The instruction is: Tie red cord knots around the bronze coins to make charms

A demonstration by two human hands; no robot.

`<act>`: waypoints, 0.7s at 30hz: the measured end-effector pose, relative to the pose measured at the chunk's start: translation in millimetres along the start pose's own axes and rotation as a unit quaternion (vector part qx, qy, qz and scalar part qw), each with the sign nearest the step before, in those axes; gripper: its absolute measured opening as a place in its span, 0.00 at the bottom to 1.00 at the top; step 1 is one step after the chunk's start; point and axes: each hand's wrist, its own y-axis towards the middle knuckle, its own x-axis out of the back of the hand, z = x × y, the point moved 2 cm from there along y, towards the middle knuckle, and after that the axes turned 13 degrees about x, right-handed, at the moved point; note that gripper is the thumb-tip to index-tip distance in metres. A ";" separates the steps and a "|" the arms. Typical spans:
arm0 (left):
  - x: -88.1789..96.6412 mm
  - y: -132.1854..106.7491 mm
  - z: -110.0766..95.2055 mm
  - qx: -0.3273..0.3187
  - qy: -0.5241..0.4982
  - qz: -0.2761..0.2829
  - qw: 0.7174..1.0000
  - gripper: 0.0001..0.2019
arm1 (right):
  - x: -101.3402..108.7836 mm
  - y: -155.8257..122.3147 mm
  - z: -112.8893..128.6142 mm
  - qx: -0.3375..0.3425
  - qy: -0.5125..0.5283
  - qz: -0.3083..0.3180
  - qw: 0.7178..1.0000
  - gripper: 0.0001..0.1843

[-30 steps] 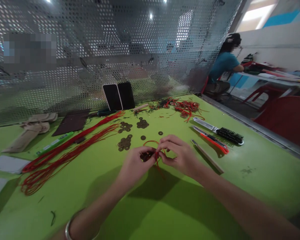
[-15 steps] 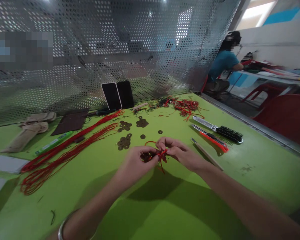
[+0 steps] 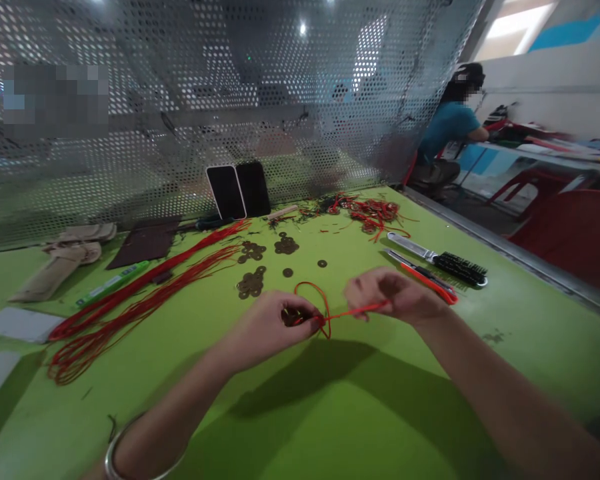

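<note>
Between my hands a red cord (image 3: 350, 312) is stretched nearly level above the table. My left hand (image 3: 275, 327) is closed in a pinch on the cord, and a loop of it curves up beside the fingertips. Something dark, perhaps coins, shows partly inside that hand's curl; most of it is hidden. My right hand (image 3: 395, 293) grips the cord's other end, its fingers slightly blurred. Beyond my left hand lie small piles of dark round coins with holes (image 3: 251, 283), and two single coins, one of them a loose coin (image 3: 287, 273), sit nearby.
Bundles of red cords (image 3: 105, 333) lie at left, near a green packet (image 3: 111, 285). Right of my hands are a hairbrush (image 3: 450, 263) and an orange utility knife (image 3: 425, 279). Two phones (image 3: 226, 193) lean on the perforated metal screen (image 3: 180, 120). A seated person (image 3: 450, 127) is far right.
My right hand has moved right, away from my left hand, drawing the red cord out taut. Its loop by my left fingertips now stands larger. My left hand stays about where it was.
</note>
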 end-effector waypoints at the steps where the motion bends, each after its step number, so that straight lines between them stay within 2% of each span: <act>1: 0.7 0.3 0.6 0.002 -0.005 0.006 1.000 0.10 | 3.5 -0.8 1.7 0.024 0.029 -0.057 0.998 0.19; 3: 1.7 0.8 2.0 0.007 -0.018 0.019 1.000 0.10 | 9.7 -1.9 6.4 0.057 0.069 -0.166 0.982 0.21; 5: 2.4 1.0 3.3 0.013 -0.023 0.029 0.999 0.09 | 15.6 -1.7 11.6 0.087 0.099 -0.261 0.956 0.17; 9: 1.8 1.1 5.4 0.022 -0.031 0.058 0.998 0.10 | 32.2 0.6 13.3 0.144 0.159 -0.390 0.896 0.07; 11: 0.6 1.9 6.2 0.022 -0.040 0.070 0.997 0.09 | 41.6 1.3 6.5 0.135 0.164 -0.438 0.874 0.06; 13: 0.1 3.2 6.7 0.029 -0.061 0.058 0.996 0.09 | 47.1 1.1 -3.7 0.087 0.137 -0.482 0.861 0.06; 15: 1.3 4.3 6.5 0.049 -0.115 0.025 0.992 0.09 | 45.9 0.4 -13.0 0.032 0.072 -0.515 0.854 0.07; 17: 4.1 4.3 5.2 0.074 -0.191 -0.016 0.979 0.09 | 37.9 0.7 -18.0 0.015 -0.025 -0.524 0.851 0.09; 19: 7.8 3.3 3.2 0.085 -0.262 -0.057 0.960 0.10 | 26.4 2.4 -19.7 0.017 -0.105 -0.501 0.859 0.13; 21: 11.5 2.3 1.5 0.084 -0.312 -0.091 0.942 0.10 | 16.7 3.9 -21.4 -0.013 -0.134 -0.465 0.875 0.18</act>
